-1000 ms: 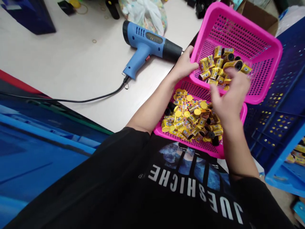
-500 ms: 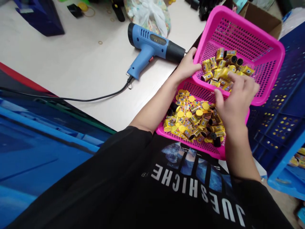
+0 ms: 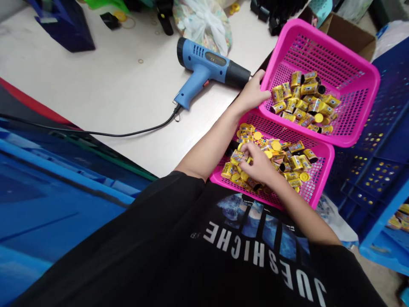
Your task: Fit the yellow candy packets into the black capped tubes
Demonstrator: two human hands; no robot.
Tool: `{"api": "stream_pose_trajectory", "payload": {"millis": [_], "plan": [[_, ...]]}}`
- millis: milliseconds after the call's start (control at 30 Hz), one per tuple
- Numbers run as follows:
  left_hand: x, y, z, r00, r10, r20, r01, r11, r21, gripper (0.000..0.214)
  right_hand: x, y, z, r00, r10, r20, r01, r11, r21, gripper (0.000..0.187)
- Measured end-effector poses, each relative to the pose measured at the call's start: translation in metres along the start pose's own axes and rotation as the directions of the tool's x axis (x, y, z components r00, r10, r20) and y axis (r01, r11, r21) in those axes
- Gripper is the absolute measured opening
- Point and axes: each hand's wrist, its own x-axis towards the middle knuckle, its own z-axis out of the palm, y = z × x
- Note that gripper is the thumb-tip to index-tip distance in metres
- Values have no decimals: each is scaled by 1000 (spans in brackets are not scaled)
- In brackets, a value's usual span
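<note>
Two pink mesh baskets sit stacked at the table's edge. The upper basket (image 3: 348, 68) holds a pile of small yellow tubes (image 3: 303, 102). My left hand (image 3: 254, 91) grips its near-left rim. The lower basket (image 3: 319, 179) in front of me holds several yellow tubes and loose yellow caps (image 3: 281, 157). My right hand (image 3: 257, 164) reaches into the lower basket's left side, fingers closed in a pinch on a small yellow tube (image 3: 238, 157).
A blue heat gun (image 3: 211, 70) lies on the pale table (image 3: 96, 94), its black cord trailing left. A tied plastic bag (image 3: 204, 21) lies behind it. Blue crates (image 3: 377, 162) stand at the right, a cardboard box (image 3: 348, 32) behind the baskets.
My right hand has dropped from over the upper basket down into the lower basket and closed on a tube. My left hand has stayed on the upper basket's rim.
</note>
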Motion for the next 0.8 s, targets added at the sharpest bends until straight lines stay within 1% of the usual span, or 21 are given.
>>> {"api": "stream_pose_trajectory", "payload": {"millis": [67,133,200,300,400,500,567,700,800], "plan": [[1,0,1,1000,15,3,-15,1000,-5,38,-9,-3,-15,995,-30,-96,43,990,132,20],[2,0,2,1000,22,1,-22,1000,-5,38,-18,-7,-24,988,-88,-129,110,978,174,17],[2,0,2,1000,20,0,-20,1000,0,38,-25,-12,-26,981,-121,-150,147,973,178,20],[1,1,1,1000,9,5,-9,1000,-1,37,-28,-16,-21,975,-139,-173,167,973,159,25],[-2,5,1,1000,6,-10,-6,1000,-24,37,-25,-17,-18,981,-135,-138,158,973,171,30],[-4,10,1,1000,-19,-20,18,999,-36,39,-25,-18,-19,997,-65,-50,74,973,220,26],[-5,13,1,999,-40,-19,40,999,-34,39,-28,-17,-19,999,-36,-14,38,974,225,27],[-5,14,0,998,-55,-12,55,998,-20,40,-34,-14,-14,998,-65,-5,65,975,212,33],[-4,13,0,998,-58,-12,58,998,-10,40,-34,-13,-11,997,-72,-24,76,970,232,33]]}}
